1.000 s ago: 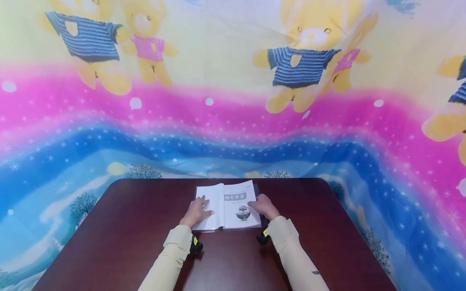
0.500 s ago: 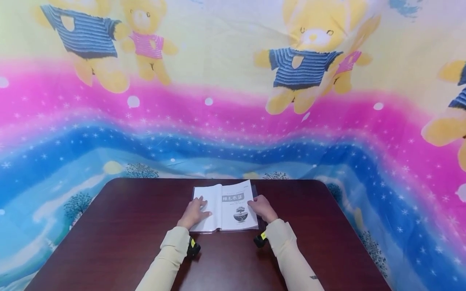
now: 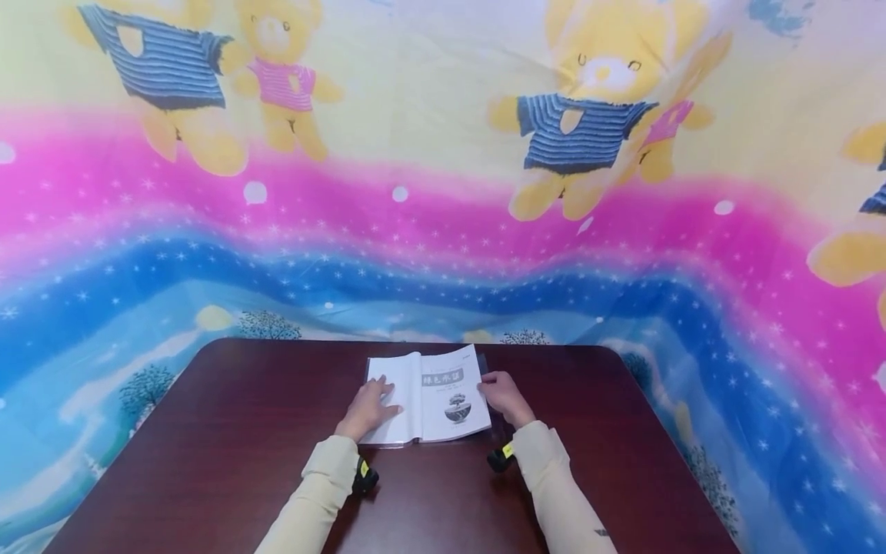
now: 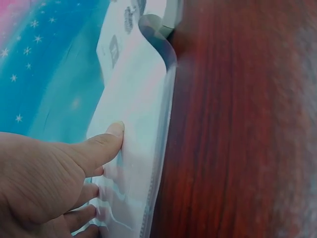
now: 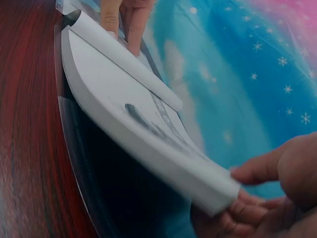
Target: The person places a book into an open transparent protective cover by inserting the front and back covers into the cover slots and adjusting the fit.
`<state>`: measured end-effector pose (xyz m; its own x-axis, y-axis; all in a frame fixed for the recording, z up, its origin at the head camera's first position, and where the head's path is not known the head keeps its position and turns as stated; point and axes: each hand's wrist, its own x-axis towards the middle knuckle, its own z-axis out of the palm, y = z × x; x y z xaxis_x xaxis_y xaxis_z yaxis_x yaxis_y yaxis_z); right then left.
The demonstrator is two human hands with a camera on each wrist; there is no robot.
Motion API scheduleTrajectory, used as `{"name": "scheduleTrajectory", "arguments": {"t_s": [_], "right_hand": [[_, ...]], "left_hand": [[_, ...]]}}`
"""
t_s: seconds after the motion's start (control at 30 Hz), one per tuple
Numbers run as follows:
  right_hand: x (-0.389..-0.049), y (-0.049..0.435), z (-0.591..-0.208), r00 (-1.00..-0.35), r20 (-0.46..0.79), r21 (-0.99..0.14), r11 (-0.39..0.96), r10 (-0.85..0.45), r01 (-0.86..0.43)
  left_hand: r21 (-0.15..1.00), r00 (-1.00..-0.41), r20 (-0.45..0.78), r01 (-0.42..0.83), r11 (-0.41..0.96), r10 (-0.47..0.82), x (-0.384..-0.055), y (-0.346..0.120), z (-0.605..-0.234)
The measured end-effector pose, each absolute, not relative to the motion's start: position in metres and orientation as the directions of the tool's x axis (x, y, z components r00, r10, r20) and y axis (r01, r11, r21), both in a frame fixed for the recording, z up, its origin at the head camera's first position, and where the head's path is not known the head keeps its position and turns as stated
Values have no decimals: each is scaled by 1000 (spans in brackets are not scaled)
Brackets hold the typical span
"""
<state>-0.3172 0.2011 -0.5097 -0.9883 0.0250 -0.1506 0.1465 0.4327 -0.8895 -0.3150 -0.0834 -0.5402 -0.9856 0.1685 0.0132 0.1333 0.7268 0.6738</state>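
Observation:
An open book (image 3: pixel 446 423) lies on the table, its left page plain white and its right page printed with a banner title and a tree drawing. My left hand (image 3: pixel 367 408) rests on the left page, fingers spread; the left wrist view shows its thumb and fingertips on the white sheet (image 4: pixel 133 109). At the book's right edge, my right hand (image 3: pixel 507 396) pinches the thick block of pages (image 5: pixel 143 153) between thumb and fingers. That block is bent up off the dark back cover (image 5: pixel 124 188), which has a clear plastic edge.
The dark red-brown table (image 3: pixel 277 392) has rounded far corners. Behind it and at both sides hangs a cloth backdrop (image 3: pixel 415 231) with printed bears. Each wrist carries a small black camera, one of them the left wrist camera (image 3: pixel 365 475).
My right thumb has slid from the right page's surface out to its edge. My left hand stays on the left page.

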Motion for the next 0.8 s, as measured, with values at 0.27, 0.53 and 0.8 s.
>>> {"name": "scheduleTrajectory", "arguments": {"t_s": [0.27, 0.53, 0.8], "right_hand": [[-323, 204, -509, -1000, 26, -948, 317, 16, -19], [-317, 192, -491, -994, 108, -945, 310, 4, -101], [-316, 185, -480, -994, 105, -955, 282, 21, -95]], "left_hand": [[636, -979, 33, 174, 752, 200, -316, -87, -541], [625, -980, 52, 183, 759, 194, -315, -88, -544], [639, -978, 67, 194, 744, 198, -316, -86, -545]]}}
